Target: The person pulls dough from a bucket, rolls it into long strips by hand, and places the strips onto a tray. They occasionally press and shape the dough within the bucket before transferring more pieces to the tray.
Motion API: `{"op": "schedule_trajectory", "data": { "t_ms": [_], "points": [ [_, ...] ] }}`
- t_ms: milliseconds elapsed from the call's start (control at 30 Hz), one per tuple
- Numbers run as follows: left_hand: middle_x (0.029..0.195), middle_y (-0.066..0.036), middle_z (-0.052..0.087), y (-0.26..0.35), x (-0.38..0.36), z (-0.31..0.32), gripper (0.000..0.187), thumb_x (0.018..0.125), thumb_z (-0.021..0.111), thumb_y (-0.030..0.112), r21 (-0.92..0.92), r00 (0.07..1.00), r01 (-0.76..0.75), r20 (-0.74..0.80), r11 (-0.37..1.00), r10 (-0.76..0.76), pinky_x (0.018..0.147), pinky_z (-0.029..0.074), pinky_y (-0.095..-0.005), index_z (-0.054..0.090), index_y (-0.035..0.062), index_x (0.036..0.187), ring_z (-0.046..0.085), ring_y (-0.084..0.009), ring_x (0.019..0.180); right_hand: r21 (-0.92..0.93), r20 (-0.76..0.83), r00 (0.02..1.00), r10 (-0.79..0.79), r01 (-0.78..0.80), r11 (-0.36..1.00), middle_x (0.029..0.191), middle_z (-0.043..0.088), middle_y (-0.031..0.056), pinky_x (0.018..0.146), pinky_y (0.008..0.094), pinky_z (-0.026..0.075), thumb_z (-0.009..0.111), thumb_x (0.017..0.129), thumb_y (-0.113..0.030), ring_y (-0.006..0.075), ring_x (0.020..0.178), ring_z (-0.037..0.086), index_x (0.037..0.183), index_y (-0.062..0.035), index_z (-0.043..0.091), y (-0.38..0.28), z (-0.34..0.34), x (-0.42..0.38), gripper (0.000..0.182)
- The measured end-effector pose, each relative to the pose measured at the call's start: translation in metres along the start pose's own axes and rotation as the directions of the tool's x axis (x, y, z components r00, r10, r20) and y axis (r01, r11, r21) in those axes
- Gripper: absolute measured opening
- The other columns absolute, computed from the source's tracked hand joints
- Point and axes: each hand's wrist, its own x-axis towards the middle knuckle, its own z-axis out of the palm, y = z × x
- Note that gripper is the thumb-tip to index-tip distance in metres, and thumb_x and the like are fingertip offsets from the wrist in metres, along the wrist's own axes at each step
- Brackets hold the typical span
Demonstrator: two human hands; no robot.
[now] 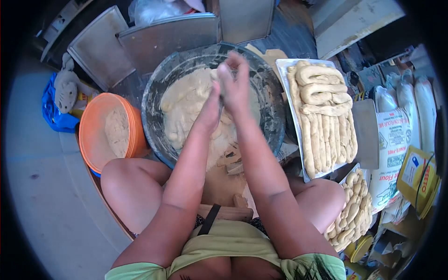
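Observation:
My left hand point(211, 111) and my right hand point(234, 87) are raised over a large dark basin point(153, 116), palms facing and close together. The left hand's fingers are stretched out and seen edge-on. Motion blurs the right hand, whose fingers stretch out with the thumb apart. Below and left of the hands, a large mass of pale dough point(179, 109) lies in the basin. A small pale patch shows beside the left fingertips; I cannot tell whether it is dough in the hand. Loose flour coats the basin's inner wall.
At the left stands an orange bucket point(135, 123) of flour-like powder. On the right, a metal tray point(298, 135) carries long dough strips, with twisted dough pieces point(352, 210) below it. Flour sacks point(394, 144) stand farther right. Metal sheets point(170, 44) lean behind the basin.

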Motion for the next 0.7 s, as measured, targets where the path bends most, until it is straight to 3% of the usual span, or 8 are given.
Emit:
{"op": "schedule_trajectory", "data": {
  "t_ms": [67,167,333,400,533,567,667,700],
  "points": [
    [0.146,-0.01,0.02,0.017,-0.011,0.013,0.077,0.089,0.025,0.061,0.099,0.988,-0.062,0.147,0.993,0.047,0.11,0.012,-0.0369,0.014,0.0058,0.142,0.015,-0.0219,0.136,0.17,-0.286,0.931,0.227,-0.184,0.968,0.127,0.043,0.0145,0.101,0.0336,0.03,0.045,0.091,-0.034,0.0245,0.117,0.042,0.127,0.0008,0.041,-0.027,-0.011,0.023,0.05],
    [0.124,-0.009,0.047,0.039,0.01,0.013,0.075,0.085,0.039,0.064,-0.18,0.992,0.041,0.128,0.983,-0.018,0.093,0.04,-0.031,0.033,0.0069,0.133,0.048,-0.0179,0.109,-0.081,0.004,0.992,0.123,-0.123,0.989,0.139,0.031,0.0205,0.105,0.0354,0.024,0.036,0.094,-0.041,0.0305,0.128,0.032,0.136,0.0019,0.029,-0.036,-0.009,-0.003,0.06],
    [0.107,-0.009,0.057,0.075,0.004,0.046,0.062,0.087,0.043,0.058,-0.112,0.96,0.28,0.057,0.954,-0.275,0.074,0.049,-0.0307,0.049,0.0056,0.119,0.058,-0.0179,0.091,-0.731,0.124,0.991,-0.052,0.127,0.67,0.145,0.01,0.0277,0.108,0.0514,0.002,0.036,0.09,-0.048,0.0392,0.136,0.003,0.142,-0.0026,0.013,-0.074,-0.01,-0.036,0.072],
    [0.101,-0.007,0.057,0.095,-0.013,0.072,0.049,0.089,0.048,0.049,0.349,0.962,0.114,0.194,0.93,-0.191,0.074,0.048,-0.0315,0.052,0.0049,0.112,0.058,-0.0158,0.086,-0.668,-0.014,0.998,0.067,-0.059,0.742,0.144,0.011,0.0288,0.107,0.0529,-0.002,0.035,0.087,-0.056,0.0382,0.136,0.007,0.142,-0.0021,0.011,-0.101,-0.044,0.001,0.08],
    [0.082,-0.006,0.057,0.156,-0.012,0.118,0.036,0.085,0.06,0.033,0.21,0.982,-0.128,0.162,0.969,0.095,0.048,0.044,-0.0268,0.053,0.0024,0.102,0.053,-0.0138,0.063,0.217,-0.063,0.989,-0.131,0.141,0.966,0.141,0.022,0.0287,0.103,0.041,0.028,0.05,0.085,-0.05,0.0393,0.128,0.03,0.139,-0.0014,0.02,-0.141,-0.026,-0.012,0.079],
    [0.079,-0.006,0.054,0.186,-0.014,0.125,0.034,0.083,0.063,0.033,0.209,0.987,-0.119,0.132,0.971,0.092,0.052,0.047,-0.0322,0.053,0.0033,0.097,0.054,-0.0142,0.064,0.138,-0.109,0.987,-0.118,0.133,0.981,0.122,0.048,0.0276,0.089,0.0346,0.043,0.059,0.082,-0.044,0.0379,0.112,0.049,0.132,-0.002,0.034,-0.112,-0.016,-0.021,0.07],
    [0.064,-0.003,0.054,0.279,-0.006,0.119,0.022,0.089,0.053,0.031,-0.201,0.78,-0.367,0.466,0.908,0.418,0.044,0.043,-0.0311,0.056,0.0101,0.083,0.052,-0.0176,0.051,-0.515,0.037,0.982,0.186,-0.14,0.846,0.091,0.061,0.0225,0.075,0.0403,0.047,0.066,0.076,-0.038,0.0385,0.089,0.058,0.112,-0.0037,0.05,-0.079,-0.015,-0.067,0.053],
    [0.059,0.001,0.049,0.328,-0.011,0.125,0.021,0.088,0.055,0.033,-0.184,0.815,-0.452,0.313,0.873,0.488,0.039,0.041,-0.0269,0.054,0.0142,0.079,0.047,-0.0143,0.044,-0.602,0.052,0.962,0.267,-0.183,0.778,0.087,0.061,0.0223,0.069,0.0412,0.047,0.069,0.073,-0.035,0.0395,0.084,0.057,0.105,-0.0022,0.052,-0.033,-0.017,-0.084,0.049]
  ]
}}
